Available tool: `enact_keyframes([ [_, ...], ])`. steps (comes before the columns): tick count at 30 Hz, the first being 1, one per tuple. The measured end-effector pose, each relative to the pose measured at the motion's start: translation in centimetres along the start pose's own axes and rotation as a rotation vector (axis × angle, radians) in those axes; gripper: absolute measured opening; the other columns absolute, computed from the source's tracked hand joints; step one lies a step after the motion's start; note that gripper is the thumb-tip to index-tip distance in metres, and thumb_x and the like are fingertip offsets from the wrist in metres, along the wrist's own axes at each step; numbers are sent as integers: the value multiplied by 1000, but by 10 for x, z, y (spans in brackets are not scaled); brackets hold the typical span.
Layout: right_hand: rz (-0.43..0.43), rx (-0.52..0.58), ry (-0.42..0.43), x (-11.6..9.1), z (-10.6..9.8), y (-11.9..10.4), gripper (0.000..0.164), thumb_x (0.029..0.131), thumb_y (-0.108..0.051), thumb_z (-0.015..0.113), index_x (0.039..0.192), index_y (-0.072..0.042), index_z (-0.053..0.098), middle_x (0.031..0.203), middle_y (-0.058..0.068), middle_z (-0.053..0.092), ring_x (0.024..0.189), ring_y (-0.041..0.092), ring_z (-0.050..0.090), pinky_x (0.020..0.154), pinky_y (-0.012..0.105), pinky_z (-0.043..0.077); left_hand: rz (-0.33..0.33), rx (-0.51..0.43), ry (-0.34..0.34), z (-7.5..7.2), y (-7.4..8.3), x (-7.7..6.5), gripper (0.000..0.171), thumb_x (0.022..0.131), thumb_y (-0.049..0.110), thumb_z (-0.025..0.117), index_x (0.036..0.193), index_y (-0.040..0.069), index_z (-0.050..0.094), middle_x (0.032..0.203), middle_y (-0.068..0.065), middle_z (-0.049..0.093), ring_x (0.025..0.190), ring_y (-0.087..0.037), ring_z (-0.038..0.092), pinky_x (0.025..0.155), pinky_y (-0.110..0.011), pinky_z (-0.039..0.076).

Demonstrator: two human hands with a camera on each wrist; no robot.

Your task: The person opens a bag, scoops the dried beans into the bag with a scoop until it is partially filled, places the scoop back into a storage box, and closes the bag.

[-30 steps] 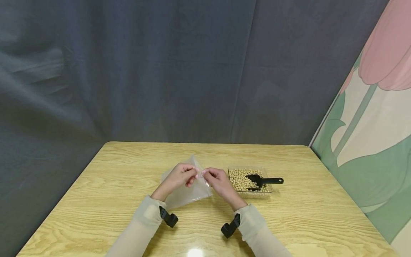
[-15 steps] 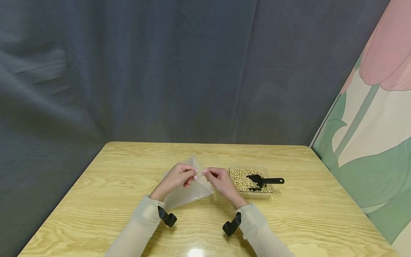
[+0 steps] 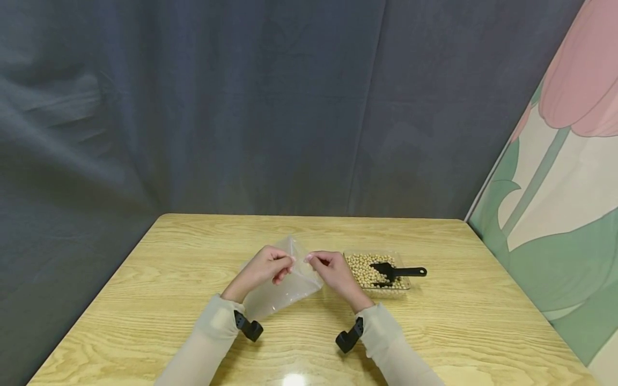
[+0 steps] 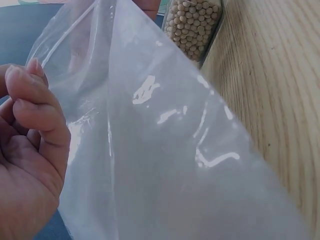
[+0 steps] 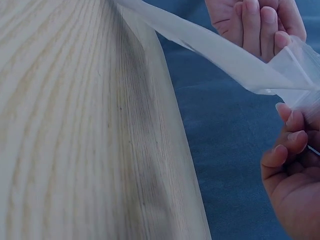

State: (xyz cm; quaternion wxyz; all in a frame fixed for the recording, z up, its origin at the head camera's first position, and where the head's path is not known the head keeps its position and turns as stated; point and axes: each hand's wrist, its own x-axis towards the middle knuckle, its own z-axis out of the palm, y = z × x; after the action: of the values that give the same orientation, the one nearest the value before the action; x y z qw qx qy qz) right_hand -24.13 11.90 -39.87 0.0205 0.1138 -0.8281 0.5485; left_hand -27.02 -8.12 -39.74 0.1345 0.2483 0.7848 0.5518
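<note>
Translucent plastic, thin rectangular bag (image 3: 285,297): mid-scene, left of the clear rectangular box (image 3: 386,293) of round tan beans (image 3: 361,268). On my feed the left hand (image 3: 267,266) and right hand (image 3: 334,274) each pinch its edge, near each other. I'd part its layers evenly, gently; hard tugging could tear it.

"What hangs behind the surface (image 3: 463,332)?"

"Dark blue-grey cloth (image 3: 232,118), creased at the left, with a seam (image 3: 369,96) running down right of the middle."

"And on the right?"

"A pale backdrop (image 3: 526,214) printed with a large pink tulip (image 3: 581,80) and green leaves (image 3: 574,268)."

"The surface itself?"

"Yellowish wood grain, rounded at the far corners."

"Any light?"

"A white glare (image 3: 293,379) shines at the bottom of the head view."
</note>
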Motion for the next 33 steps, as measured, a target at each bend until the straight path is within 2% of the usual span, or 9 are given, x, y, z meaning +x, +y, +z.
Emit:
enact_keyframes([
  [4,-14,12,-21,-8,-4,-18,24,96,-8,54,103,8,70,58,-3,42,49,3,31,50,20,30,12,-1,-9,-1,0,-3,32,97,9,48,71,-7,60,50,3,47,43,-9,43,46,-21,41],
  [9,-4,24,-5,-10,-4,-21,24,96,-8,54,103,8,70,61,-2,46,52,3,33,51,20,31,19,-22,-28,-2,0,-4,33,96,10,49,73,-9,61,51,2,48,43,-9,43,45,-21,41],
  [14,22,21,12,-3,-2,-9,24,96,-9,55,103,7,71,66,3,52,53,4,35,51,20,32,12,-4,-44,-3,0,-6,31,95,9,49,73,-9,61,51,2,48,43,-8,43,45,-21,41],
  [20,9,20,38,10,1,21,23,95,-15,59,104,1,73,93,14,70,64,10,48,57,22,40,26,26,-56,-4,-1,-8,31,94,8,48,71,-8,60,50,2,47,43,-8,43,45,-21,41],
  [21,3,17,40,10,0,23,23,95,-16,59,104,0,73,98,14,71,66,11,50,59,23,42,30,30,-57,-5,-1,-8,31,94,8,48,71,-8,60,50,3,47,43,-8,43,45,-21,41],
  [26,-4,-9,46,12,-3,28,23,95,-20,59,103,-5,75,98,11,72,75,11,54,67,25,45,29,35,-67,-6,-1,-11,30,93,9,49,70,-7,59,50,4,46,43,-7,42,45,-20,40],
  [33,-28,-23,45,11,-6,28,22,96,-18,58,105,-5,74,106,13,71,82,15,60,68,27,46,50,23,-72,-8,1,-13,31,94,9,50,68,-7,58,50,3,46,43,-6,41,44,-22,39],
])
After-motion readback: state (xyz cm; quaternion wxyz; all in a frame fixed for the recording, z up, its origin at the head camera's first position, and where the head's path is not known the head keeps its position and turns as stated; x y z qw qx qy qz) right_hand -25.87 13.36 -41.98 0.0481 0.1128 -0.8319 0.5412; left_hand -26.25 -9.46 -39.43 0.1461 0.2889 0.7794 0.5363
